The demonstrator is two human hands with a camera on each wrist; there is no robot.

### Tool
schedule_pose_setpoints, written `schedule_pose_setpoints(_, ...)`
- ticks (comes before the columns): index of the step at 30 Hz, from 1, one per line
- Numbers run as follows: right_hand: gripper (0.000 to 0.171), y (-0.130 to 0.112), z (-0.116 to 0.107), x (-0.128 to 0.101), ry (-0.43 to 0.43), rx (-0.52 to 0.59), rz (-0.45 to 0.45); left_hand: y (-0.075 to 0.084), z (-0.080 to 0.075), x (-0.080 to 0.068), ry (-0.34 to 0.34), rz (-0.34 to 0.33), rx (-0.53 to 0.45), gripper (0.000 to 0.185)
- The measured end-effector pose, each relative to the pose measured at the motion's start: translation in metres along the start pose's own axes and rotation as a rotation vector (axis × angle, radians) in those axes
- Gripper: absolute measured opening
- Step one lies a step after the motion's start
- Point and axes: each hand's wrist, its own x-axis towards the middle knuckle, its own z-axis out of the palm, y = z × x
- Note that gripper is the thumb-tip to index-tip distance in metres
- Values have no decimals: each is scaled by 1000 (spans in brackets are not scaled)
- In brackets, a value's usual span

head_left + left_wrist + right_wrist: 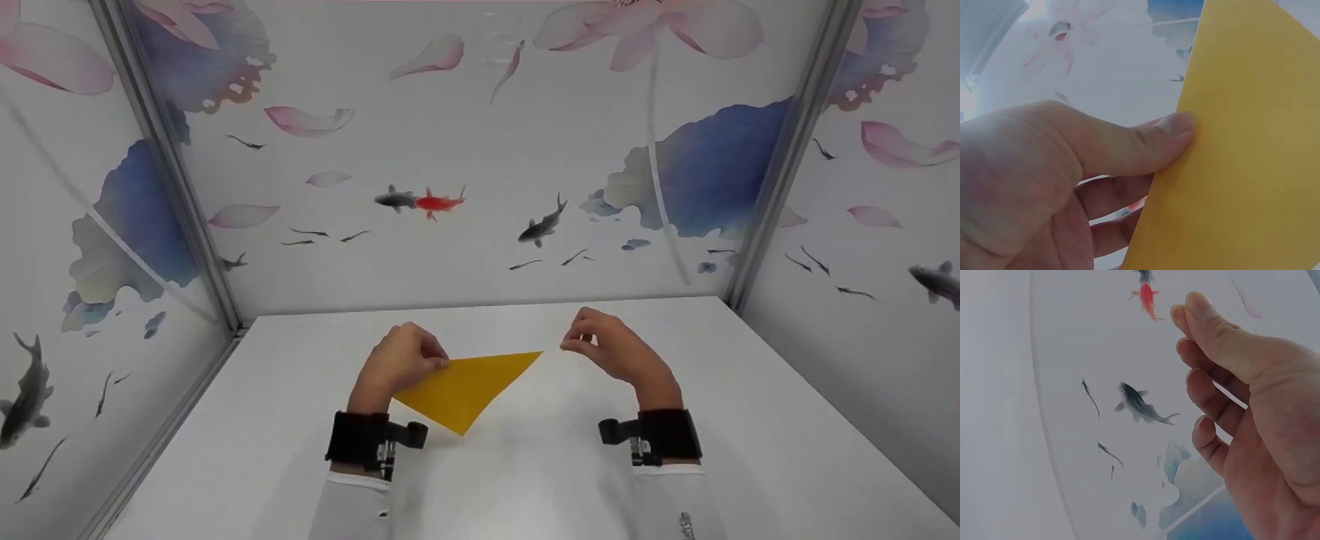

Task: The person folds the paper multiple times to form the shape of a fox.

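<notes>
My left hand (405,358) holds a yellow triangular sheet of paper (465,386) by its upper edge, near the left end. In the left wrist view the thumb (1157,143) lies flat on the near face of the paper (1241,135), with the other fingers behind it. One corner of the sheet points right and another points down over the white table. To the right of that right corner is my right hand (611,345), raised and apart from the paper. Its thumb and forefinger meet at the tips with nothing between them, and the other fingers curl (1213,402).
A white table (525,480) lies under both hands. White panels painted with fish, petals and lotus stand around its back and sides, joined by grey metal posts (176,180). Each wrist wears a black strap (360,439) with a small camera.
</notes>
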Motion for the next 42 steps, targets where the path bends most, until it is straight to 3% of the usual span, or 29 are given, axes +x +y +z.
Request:
schedule_pose_setpoints(3, 3, -8, -2, 0, 105, -60, -21, 2, -1, 0, -6, 12, -1, 8)
schedule_pose_setpoints(7, 10, -37, 7, 7, 199, -148, -124, 9, 3, -1, -22, 56, 11, 8)
schedule_pose_setpoints(11, 19, -72, 25, 17, 122, -229, -233, 17, 10, -1, -26, 121, 27, 8)
schedule_pose_setpoints(16, 16, -95, 47, 25, 4, -319, -277, 25, 13, -3, -34, 226, 38, 11)
schedule_pose_setpoints(28, 9, -88, 48, 26, -13, -291, -287, 34, 16, -3, -3, 391, 108, 16)
schedule_pose_setpoints(34, 10, -86, 42, 24, -70, -251, -259, 25, 8, -3, -65, 364, 82, 16)
schedule_pose_setpoints(42, 10, -80, 33, 21, -139, -202, -171, -2, -12, -5, -132, 346, 6, 12)
